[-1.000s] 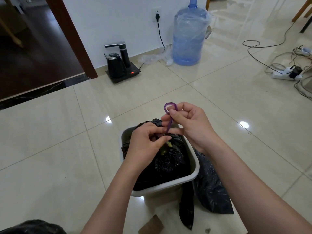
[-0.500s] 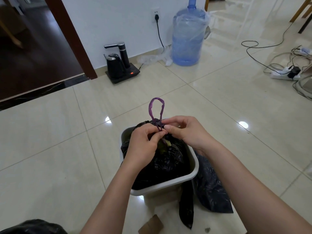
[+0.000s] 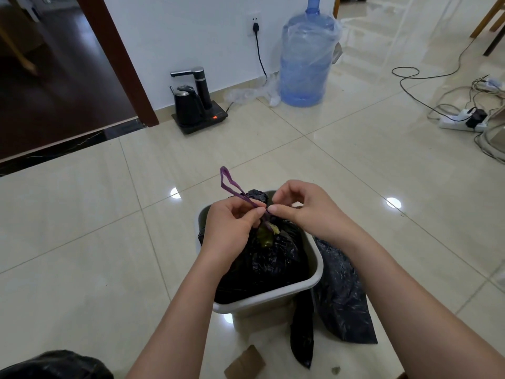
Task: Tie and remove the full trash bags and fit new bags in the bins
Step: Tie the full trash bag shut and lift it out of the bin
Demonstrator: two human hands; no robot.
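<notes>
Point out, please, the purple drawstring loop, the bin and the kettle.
purple drawstring loop [image 3: 229, 184]: head view, on the loop's left strand.
bin [image 3: 318, 262]: head view, on its right rim.
kettle [image 3: 187, 108]: head view, on its black body.

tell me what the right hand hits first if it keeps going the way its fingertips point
The right hand points toward the person's left, so it would most likely meet the left hand first: their fingertips nearly touch at the purple drawstring above the black trash bag.
</notes>
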